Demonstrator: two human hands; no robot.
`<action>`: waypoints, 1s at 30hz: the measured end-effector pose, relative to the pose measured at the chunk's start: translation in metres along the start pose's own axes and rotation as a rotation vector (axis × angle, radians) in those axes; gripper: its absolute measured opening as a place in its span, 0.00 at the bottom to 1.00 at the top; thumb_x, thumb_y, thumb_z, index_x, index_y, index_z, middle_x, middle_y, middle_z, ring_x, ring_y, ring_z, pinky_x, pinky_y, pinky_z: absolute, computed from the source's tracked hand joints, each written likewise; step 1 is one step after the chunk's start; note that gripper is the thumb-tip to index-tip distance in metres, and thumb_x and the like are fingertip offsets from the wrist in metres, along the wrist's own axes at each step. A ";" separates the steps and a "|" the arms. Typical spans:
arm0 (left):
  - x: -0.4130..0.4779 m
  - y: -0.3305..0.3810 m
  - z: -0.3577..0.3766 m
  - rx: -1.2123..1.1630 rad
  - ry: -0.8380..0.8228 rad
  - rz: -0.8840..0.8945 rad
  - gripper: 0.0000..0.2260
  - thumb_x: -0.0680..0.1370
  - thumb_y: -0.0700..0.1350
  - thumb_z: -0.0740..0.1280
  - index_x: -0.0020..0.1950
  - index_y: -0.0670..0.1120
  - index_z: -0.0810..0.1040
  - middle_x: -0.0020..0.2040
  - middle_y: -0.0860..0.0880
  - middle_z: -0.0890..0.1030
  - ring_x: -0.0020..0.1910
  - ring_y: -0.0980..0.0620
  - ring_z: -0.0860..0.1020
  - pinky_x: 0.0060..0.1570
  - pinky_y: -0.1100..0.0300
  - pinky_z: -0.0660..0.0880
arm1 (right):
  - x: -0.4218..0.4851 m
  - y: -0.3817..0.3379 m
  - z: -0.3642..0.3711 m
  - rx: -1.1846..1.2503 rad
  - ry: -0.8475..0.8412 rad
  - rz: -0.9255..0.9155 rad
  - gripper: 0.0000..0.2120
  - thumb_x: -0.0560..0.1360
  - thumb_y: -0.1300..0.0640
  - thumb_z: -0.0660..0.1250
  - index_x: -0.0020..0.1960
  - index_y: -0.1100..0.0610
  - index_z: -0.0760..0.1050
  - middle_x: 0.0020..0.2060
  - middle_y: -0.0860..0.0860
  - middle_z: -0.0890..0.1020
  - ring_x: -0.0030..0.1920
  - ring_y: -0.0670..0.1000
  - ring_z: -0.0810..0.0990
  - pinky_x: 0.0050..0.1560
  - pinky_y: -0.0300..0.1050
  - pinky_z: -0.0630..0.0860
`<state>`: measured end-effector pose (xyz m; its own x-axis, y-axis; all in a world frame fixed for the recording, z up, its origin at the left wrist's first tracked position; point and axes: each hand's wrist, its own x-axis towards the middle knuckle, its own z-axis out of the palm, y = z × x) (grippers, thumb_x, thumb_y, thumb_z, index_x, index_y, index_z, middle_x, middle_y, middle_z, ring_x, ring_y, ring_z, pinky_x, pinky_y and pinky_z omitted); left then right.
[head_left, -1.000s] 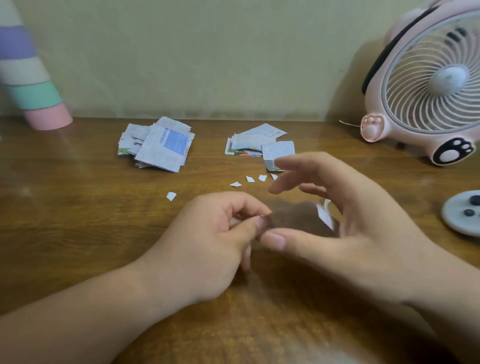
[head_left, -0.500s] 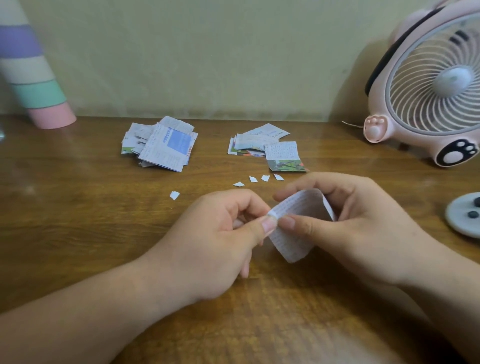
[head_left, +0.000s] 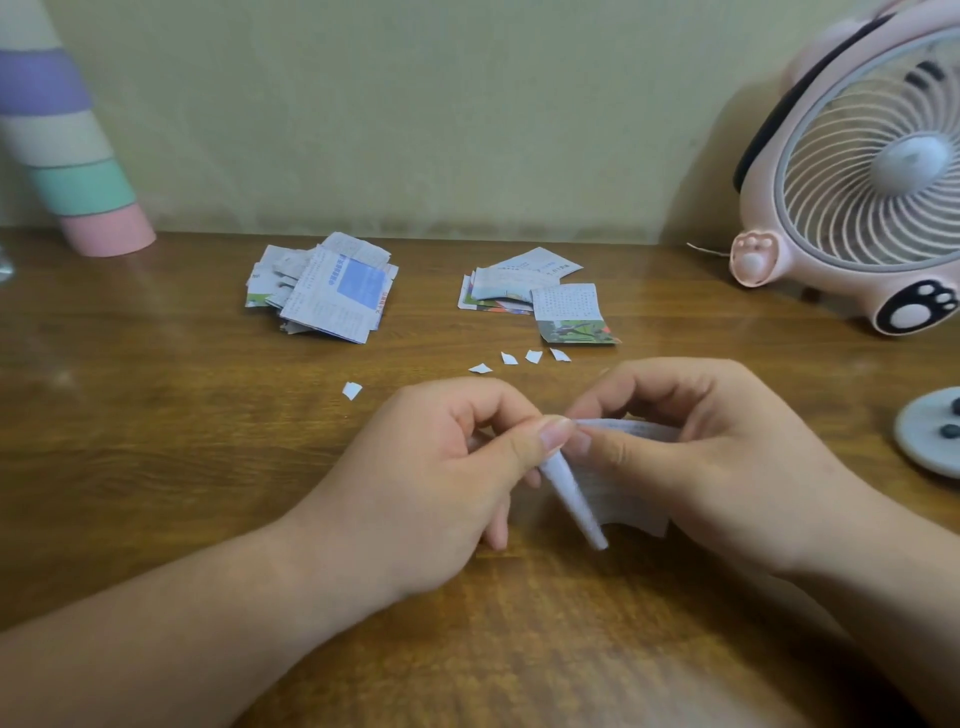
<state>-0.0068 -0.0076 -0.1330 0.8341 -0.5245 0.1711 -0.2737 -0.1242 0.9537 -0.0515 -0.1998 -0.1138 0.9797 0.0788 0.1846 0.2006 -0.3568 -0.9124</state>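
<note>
Both hands are holding one paper slip (head_left: 613, 493) just above the bench (head_left: 156, 467). The left hand (head_left: 431, 483) and right hand (head_left: 717, 457) are pinching its top corner, thumb tips touching there. The slip is hanging below the fingers (head_left: 670, 387), one edge rolled. Scraps (head_left: 519, 358) and two piles (head_left: 322, 288) are lying beyond the fingers.

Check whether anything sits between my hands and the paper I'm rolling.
Nothing visible does. The left hand and right hand both pinch the paper directly; the scraps lie farther back on the table.
</note>
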 end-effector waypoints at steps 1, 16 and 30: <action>0.001 -0.002 0.001 -0.013 -0.009 -0.012 0.08 0.73 0.55 0.74 0.41 0.52 0.83 0.29 0.42 0.80 0.25 0.49 0.75 0.30 0.61 0.72 | 0.000 0.000 0.000 0.020 0.017 0.003 0.08 0.69 0.52 0.79 0.40 0.55 0.83 0.33 0.54 0.85 0.31 0.47 0.77 0.33 0.44 0.74; 0.005 -0.006 -0.002 0.209 0.078 0.080 0.06 0.75 0.37 0.74 0.41 0.47 0.85 0.39 0.53 0.81 0.35 0.53 0.80 0.39 0.56 0.79 | -0.001 0.001 -0.010 -0.408 -0.001 -0.310 0.05 0.71 0.51 0.75 0.47 0.49 0.84 0.41 0.43 0.84 0.44 0.47 0.83 0.45 0.39 0.77; 0.007 -0.009 -0.003 0.130 0.034 0.013 0.06 0.71 0.45 0.73 0.45 0.55 0.86 0.46 0.55 0.86 0.47 0.50 0.84 0.52 0.48 0.80 | 0.009 0.007 0.004 -0.709 0.065 -0.492 0.02 0.74 0.60 0.70 0.44 0.53 0.81 0.41 0.46 0.76 0.42 0.48 0.71 0.41 0.41 0.69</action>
<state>0.0032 -0.0078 -0.1393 0.8454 -0.4979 0.1934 -0.3423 -0.2270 0.9117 -0.0411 -0.1981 -0.1197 0.7743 0.3314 0.5390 0.5376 -0.7939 -0.2841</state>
